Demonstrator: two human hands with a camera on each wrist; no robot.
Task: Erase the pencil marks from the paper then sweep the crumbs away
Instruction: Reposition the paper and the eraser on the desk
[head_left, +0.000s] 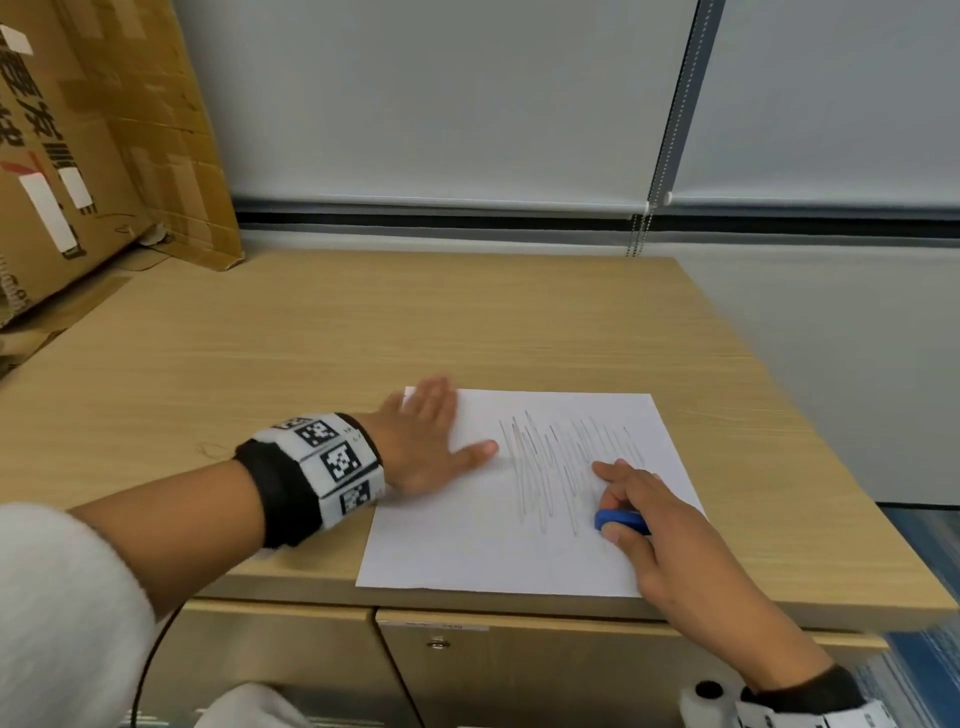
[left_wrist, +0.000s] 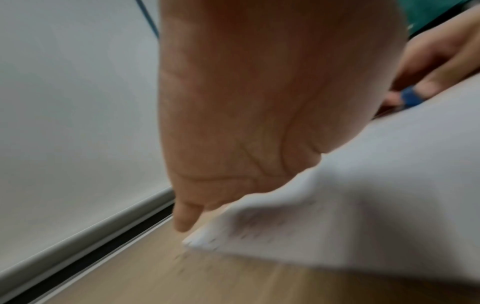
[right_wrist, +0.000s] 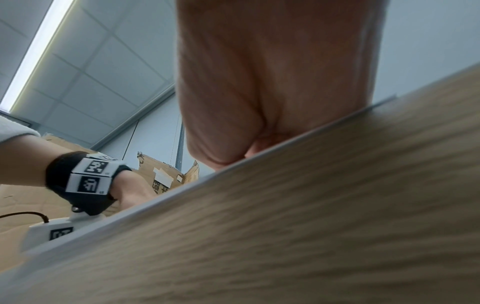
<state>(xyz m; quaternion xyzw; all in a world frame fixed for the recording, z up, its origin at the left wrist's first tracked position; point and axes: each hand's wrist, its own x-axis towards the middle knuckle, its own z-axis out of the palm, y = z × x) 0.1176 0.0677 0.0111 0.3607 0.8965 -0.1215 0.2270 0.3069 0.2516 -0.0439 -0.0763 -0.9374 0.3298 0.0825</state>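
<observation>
A white sheet of paper (head_left: 488, 540) lies near the front edge of the wooden desk (head_left: 291, 332). Grey zigzag pencil marks (head_left: 550, 467) cover its upper middle. My left hand (head_left: 431, 441) lies flat on the sheet's upper left corner with straight fingers. My right hand (head_left: 639, 509) pinches a blue eraser (head_left: 621, 520) and holds it down on the paper at the right end of the marks. In the left wrist view the paper (left_wrist: 376, 195) and the blue eraser (left_wrist: 410, 96) show blurred. The right wrist view shows my right palm (right_wrist: 272, 82) above the desk edge.
A large cardboard box (head_left: 93, 150) leans at the back left of the desk. Lowered window blinds (head_left: 441, 104) stand behind the desk. The desk's right edge (head_left: 810, 415) drops to a blue floor. Cabinet doors (head_left: 519, 670) sit under the front edge.
</observation>
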